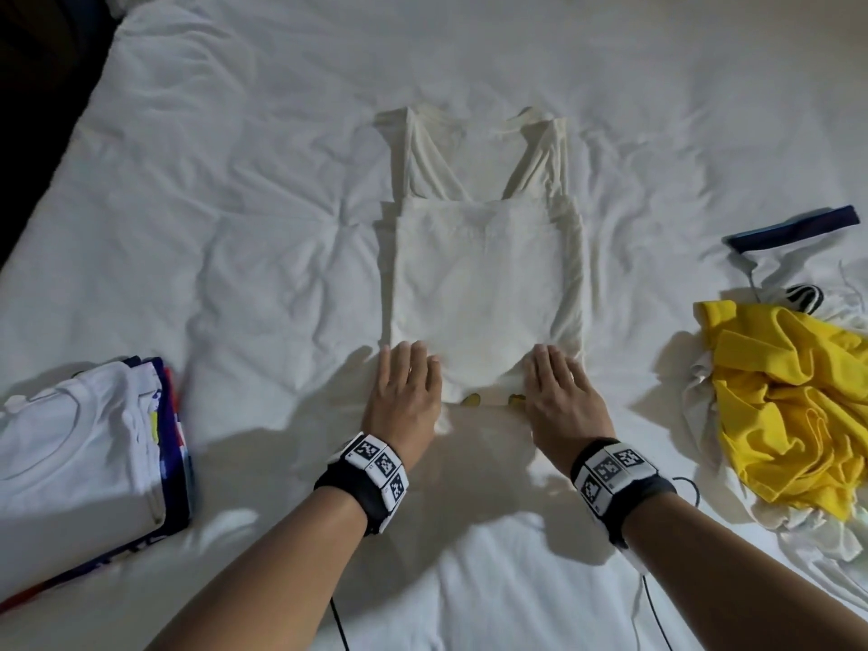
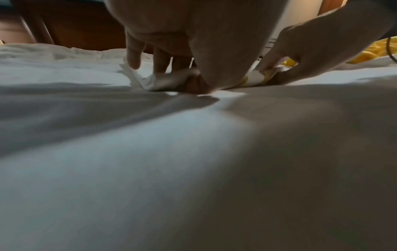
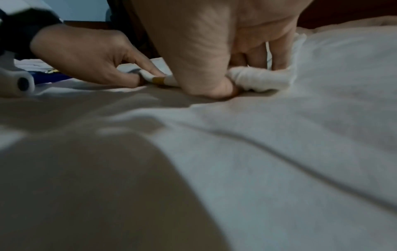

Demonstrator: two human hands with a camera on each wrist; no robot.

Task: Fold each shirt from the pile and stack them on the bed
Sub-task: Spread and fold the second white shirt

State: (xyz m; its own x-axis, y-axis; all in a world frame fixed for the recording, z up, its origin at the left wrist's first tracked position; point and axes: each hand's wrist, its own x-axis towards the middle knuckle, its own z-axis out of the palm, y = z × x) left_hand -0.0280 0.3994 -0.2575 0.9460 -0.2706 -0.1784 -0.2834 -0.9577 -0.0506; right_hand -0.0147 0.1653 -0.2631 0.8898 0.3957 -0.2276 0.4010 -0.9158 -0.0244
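Pinching the near fold of the cream shirt (image 1: 486, 274), your left hand (image 1: 406, 392) and right hand (image 1: 561, 392) each have a thumb tucked under the edge and fingers flat on top, one at each near corner. The shirt lies mid-bed (image 1: 282, 180), its sides already folded in and its hem doubled up toward the collar. To its left sits the folded stack (image 1: 80, 439); to its right, the unfolded pile (image 1: 789, 406). Lift unevenly and the layers will likely slide apart, since the thin fabric is loose. Drag the hem and the tucked sleeves may spill out.
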